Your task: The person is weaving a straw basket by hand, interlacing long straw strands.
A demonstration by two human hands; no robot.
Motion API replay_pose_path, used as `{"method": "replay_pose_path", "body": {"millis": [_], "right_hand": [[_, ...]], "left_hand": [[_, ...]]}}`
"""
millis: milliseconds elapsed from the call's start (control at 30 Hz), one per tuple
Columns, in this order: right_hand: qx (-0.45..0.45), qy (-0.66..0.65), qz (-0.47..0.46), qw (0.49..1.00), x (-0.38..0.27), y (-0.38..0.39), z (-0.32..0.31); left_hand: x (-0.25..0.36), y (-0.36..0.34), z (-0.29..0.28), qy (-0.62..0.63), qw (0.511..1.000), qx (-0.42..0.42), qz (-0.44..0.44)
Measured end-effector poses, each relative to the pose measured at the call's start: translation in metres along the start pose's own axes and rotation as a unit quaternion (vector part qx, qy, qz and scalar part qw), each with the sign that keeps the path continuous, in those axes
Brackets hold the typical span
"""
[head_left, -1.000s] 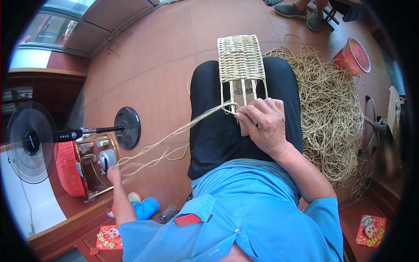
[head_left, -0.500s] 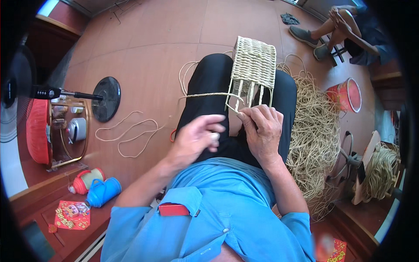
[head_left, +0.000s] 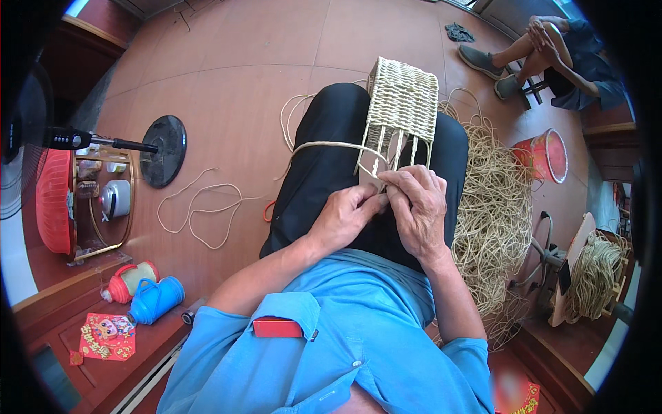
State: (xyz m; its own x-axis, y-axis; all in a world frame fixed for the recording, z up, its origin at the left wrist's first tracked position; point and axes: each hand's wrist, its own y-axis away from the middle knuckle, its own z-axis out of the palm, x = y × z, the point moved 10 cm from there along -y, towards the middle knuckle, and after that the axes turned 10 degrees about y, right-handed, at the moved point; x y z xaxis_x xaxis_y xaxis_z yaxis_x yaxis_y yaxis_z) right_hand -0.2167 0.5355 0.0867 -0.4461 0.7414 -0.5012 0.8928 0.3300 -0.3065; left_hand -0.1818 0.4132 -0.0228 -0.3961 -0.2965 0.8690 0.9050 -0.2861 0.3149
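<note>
From my remote seat, the change I noted was in the left hand (head_left: 348,217). A second before, it had been flung far out to the person's left, drawing a long cane strand taut across the floor; half a second before, it was already swinging in over the thigh. Now it had closed against the right hand (head_left: 417,207) at the lower edge of the half-woven basket (head_left: 403,103), which lay across the person's black-trousered knees with its finished woven part pointing away and its bare uprights toward the body.

Both hands were curled tight, fingertips pinched together where the strand (head_left: 324,146) met the uprights. I judged each had hold of cane there, though the exact strand under the fingers was hidden by the knuckles. The strand ran in a pale band from the basket across the left thigh and dropped to the floor, where its slack lay in loose loops (head_left: 200,210) rather than stretched straight as earlier.

To me that meant the pull-through was over and the length had been taken up: the work had gone from tightening to placing the next pass between the uprights.

The heap of raw cane (head_left: 493,214) sat on the floor just beside the right leg. The fan base (head_left: 163,150) stood well apart on the left.
</note>
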Motion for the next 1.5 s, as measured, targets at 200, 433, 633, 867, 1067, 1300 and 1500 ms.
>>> {"method": "replay_pose_path", "body": {"millis": [200,433,633,867,1067,1300,1500], "right_hand": [[0.002,0.017,0.009,1.000,-0.006,0.000,0.001],[0.077,0.022,0.005,0.997,-0.008,0.003,0.005],[0.131,0.050,0.008,0.990,-0.004,0.005,-0.008],[0.138,0.005,0.013,0.990,-0.004,0.002,-0.005],[0.131,0.048,0.036,0.990,-0.006,0.002,-0.008],[0.122,0.032,0.042,0.991,-0.007,-0.001,0.000],[0.117,0.013,0.050,0.992,-0.004,-0.001,0.001]], "left_hand": [[0.028,0.039,-0.018,0.019,0.996,-0.012,-0.085],[0.066,0.087,-0.054,-0.109,0.992,-0.013,-0.063],[0.090,0.154,-0.243,-0.456,0.863,0.178,-0.127],[0.105,0.380,-0.590,-0.312,0.734,0.560,-0.225],[0.139,0.125,-0.287,-0.470,0.835,0.269,0.096],[0.081,0.035,-0.021,-0.400,0.899,0.071,0.164],[0.075,0.049,-0.028,-0.463,0.858,0.065,0.211]]}}
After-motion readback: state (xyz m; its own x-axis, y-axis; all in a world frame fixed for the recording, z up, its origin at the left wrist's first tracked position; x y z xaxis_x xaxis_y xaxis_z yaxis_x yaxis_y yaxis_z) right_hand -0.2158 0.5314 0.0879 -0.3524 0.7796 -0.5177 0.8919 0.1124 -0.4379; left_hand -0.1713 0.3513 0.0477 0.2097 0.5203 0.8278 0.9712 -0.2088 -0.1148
